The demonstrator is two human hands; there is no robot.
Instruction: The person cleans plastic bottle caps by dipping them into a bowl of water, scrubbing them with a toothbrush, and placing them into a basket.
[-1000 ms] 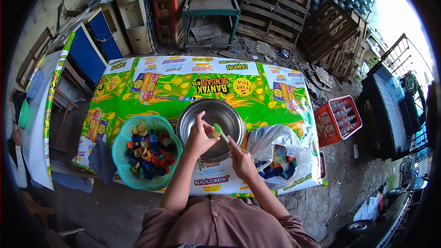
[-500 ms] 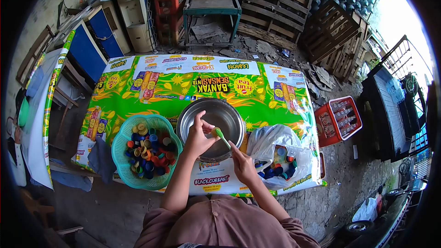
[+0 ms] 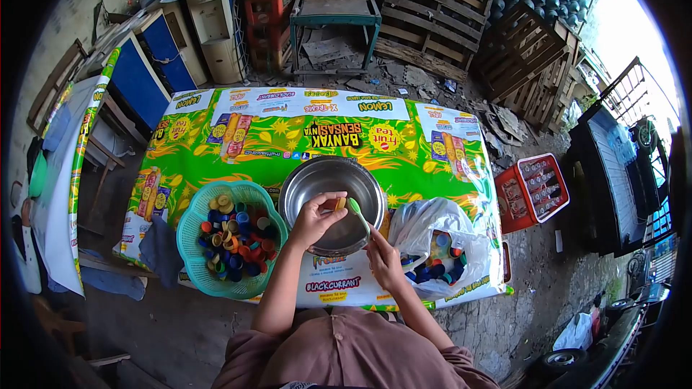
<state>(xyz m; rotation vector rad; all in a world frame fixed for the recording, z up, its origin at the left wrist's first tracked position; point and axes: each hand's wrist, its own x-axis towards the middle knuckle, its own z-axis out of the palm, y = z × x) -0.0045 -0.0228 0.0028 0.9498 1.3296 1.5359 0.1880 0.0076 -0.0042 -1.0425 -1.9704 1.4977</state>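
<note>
Our left hand (image 3: 314, 222): fingers pinch yellow cap (image 3: 341, 203) over steel bowl (image 3: 317, 174) on bench (image 3: 411, 166). Our right hand (image 3: 384, 258): fingers wrap green brush-like tool (image 3: 360, 217), head beside cap. Teal basket (image 3: 189, 245) left of bowl.

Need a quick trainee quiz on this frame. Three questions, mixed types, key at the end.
1. True or false: the slim green handheld tool is in the right grip.
2. What stands between the scalloped turquoise plastic basket and the translucent white plastic bag?
A) a red bottle crate
B) a round silver metal bowl
C) a brown wooden pallet
3. What does the left grip hold?

Key: 1. True. 2. B. 3. A small yellowish cap.
</note>
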